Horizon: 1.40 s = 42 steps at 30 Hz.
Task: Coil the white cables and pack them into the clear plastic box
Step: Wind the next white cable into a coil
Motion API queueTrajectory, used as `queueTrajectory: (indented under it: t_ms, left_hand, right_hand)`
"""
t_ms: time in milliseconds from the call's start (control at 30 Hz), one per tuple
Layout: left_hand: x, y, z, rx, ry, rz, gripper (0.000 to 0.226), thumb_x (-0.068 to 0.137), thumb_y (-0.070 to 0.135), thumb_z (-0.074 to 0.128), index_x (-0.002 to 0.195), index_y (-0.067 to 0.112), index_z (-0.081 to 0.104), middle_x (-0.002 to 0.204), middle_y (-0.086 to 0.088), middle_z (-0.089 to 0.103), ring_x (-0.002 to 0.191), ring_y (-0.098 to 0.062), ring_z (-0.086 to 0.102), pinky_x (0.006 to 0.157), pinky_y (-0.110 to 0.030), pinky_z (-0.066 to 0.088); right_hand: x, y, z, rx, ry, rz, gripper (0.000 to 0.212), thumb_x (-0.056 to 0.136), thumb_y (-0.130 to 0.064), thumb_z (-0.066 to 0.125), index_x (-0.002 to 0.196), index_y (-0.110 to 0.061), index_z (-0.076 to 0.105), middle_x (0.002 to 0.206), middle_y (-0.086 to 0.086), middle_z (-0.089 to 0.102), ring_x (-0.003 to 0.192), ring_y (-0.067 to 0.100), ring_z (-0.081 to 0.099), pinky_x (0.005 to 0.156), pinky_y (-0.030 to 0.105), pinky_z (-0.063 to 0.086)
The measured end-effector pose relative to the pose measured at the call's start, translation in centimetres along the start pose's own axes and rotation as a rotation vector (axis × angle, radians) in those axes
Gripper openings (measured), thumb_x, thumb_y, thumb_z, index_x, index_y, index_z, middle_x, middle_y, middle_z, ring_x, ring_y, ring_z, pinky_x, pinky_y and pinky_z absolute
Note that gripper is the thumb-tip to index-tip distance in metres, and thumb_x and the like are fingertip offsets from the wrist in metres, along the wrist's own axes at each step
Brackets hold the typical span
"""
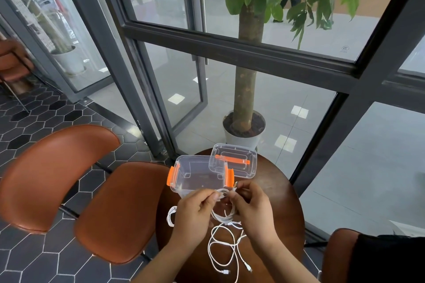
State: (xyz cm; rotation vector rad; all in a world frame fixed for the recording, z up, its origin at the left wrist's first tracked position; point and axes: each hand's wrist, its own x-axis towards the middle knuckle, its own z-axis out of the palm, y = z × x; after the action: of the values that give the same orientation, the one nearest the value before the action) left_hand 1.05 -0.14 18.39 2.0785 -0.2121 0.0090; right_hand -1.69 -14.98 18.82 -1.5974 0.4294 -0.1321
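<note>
Above the round dark wooden table [282,218], my left hand [195,213] and my right hand [250,209] pinch a small coil of white cable [222,193] between them, just in front of the clear plastic box [197,174]. The box stands open and has orange clips on both ends. Its clear lid [234,163] with an orange handle leans on the box's far right corner. Loose white cables [226,248] lie tangled on the table below my hands. Another white cable [171,216] lies left of my left hand.
Two brown leather chairs [115,209] stand left of the table, and another chair back [338,257] is at the lower right. A potted tree in a white pot [241,140] stands behind the table by the glass wall. The floor has dark hexagonal tiles.
</note>
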Motion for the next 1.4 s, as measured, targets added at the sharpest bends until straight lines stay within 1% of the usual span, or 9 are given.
queueTrajectory:
  t_ms: [133,300,433,567,733,933,1033,1267,1400]
  left_hand:
    - [0.1,0.5,-0.2,-0.049,0.018,-0.106,0.026,0.094,0.014,0.066,0.088,0.038,0.075,0.081,0.015,0.074,0.052,-0.016,0.069,0.049,-0.038,0.059]
    - [0.4,-0.2,0.4,-0.083,0.092,-0.205,0.025,0.087,0.016,0.076,0.099,0.027,0.057,0.084,0.006,0.074,0.063,-0.011,0.071,0.056,-0.043,0.061]
    - [0.7,-0.5,0.3,0.073,0.066,-0.191,0.032,0.087,0.022,0.076,0.116,0.031,0.066,0.09,0.012,0.074,0.084,-0.004,0.069,0.079,-0.028,0.057]
    - [0.7,0.3,0.6,0.223,0.1,-0.092,0.013,0.093,0.019,0.066,0.1,0.022,0.076,0.088,0.01,0.074,0.08,-0.008,0.068,0.065,-0.006,0.042]
    - [0.2,0.9,1.5,-0.127,0.203,-0.201,0.016,0.09,0.012,0.071,0.099,0.023,0.074,0.092,0.013,0.075,0.087,-0.001,0.07,0.078,-0.018,0.056]
    - [-0.4,0.7,1.7,-0.18,0.19,-0.214,0.019,0.086,0.01,0.076,0.1,0.023,0.077,0.091,0.013,0.076,0.085,0.0,0.071,0.078,-0.016,0.055]
    - [-0.4,0.6,1.3,-0.187,0.149,-0.219,0.022,0.086,0.008,0.075,0.095,0.027,0.075,0.086,0.009,0.077,0.073,-0.009,0.074,0.069,-0.019,0.056]
    - [0.0,0.7,0.4,-0.065,0.062,-0.171,0.011,0.086,0.006,0.073,0.088,0.016,0.077,0.075,0.006,0.075,0.054,-0.008,0.069,0.058,-0.019,0.053]
    - [0.6,1.0,-0.1,-0.028,0.019,-0.196,0.013,0.088,0.005,0.07,0.084,0.017,0.075,0.073,0.004,0.075,0.056,-0.009,0.069,0.055,-0.017,0.052]
  right_hand:
    - [-0.3,-0.3,0.2,0.039,-0.029,0.014,0.008,0.095,-0.003,0.065,0.099,-0.01,0.063,0.089,0.008,0.078,0.082,0.022,0.078,0.081,0.057,0.06]
    - [-0.2,-0.4,0.2,0.045,-0.023,0.011,0.008,0.095,-0.002,0.064,0.101,-0.006,0.062,0.088,0.006,0.078,0.081,0.019,0.077,0.081,0.052,0.061]
    - [-0.7,0.1,0.4,0.057,-0.016,0.011,0.011,0.094,0.0,0.065,0.099,-0.007,0.06,0.089,0.005,0.078,0.082,0.016,0.077,0.08,0.045,0.06]
    - [-0.9,0.4,0.9,0.111,0.018,-0.005,0.012,0.094,0.004,0.064,0.099,-0.005,0.058,0.089,0.002,0.079,0.081,0.015,0.077,0.073,0.031,0.06]
    - [0.3,0.1,0.8,0.291,0.042,0.151,0.008,0.095,-0.004,0.065,0.103,-0.002,0.063,0.087,0.021,0.076,0.082,0.04,0.076,0.084,0.057,0.06]
    - [1.1,0.5,0.4,0.224,-0.03,0.179,0.015,0.095,-0.008,0.062,0.092,0.001,0.074,0.088,0.031,0.073,0.085,0.054,0.07,0.082,0.064,0.058]
    - [0.7,0.8,0.3,0.208,0.019,0.164,0.012,0.096,-0.006,0.063,0.093,-0.004,0.075,0.085,0.023,0.076,0.085,0.047,0.072,0.077,0.054,0.062]
    - [0.2,1.3,0.3,0.114,0.078,0.073,0.014,0.094,-0.007,0.066,0.088,-0.014,0.077,0.08,0.008,0.078,0.08,0.034,0.074,0.082,0.055,0.06]
    - [0.1,0.8,-0.1,-0.038,-0.086,-0.052,0.012,0.094,-0.01,0.067,0.092,-0.02,0.075,0.08,0.004,0.077,0.075,0.029,0.074,0.074,0.051,0.061]
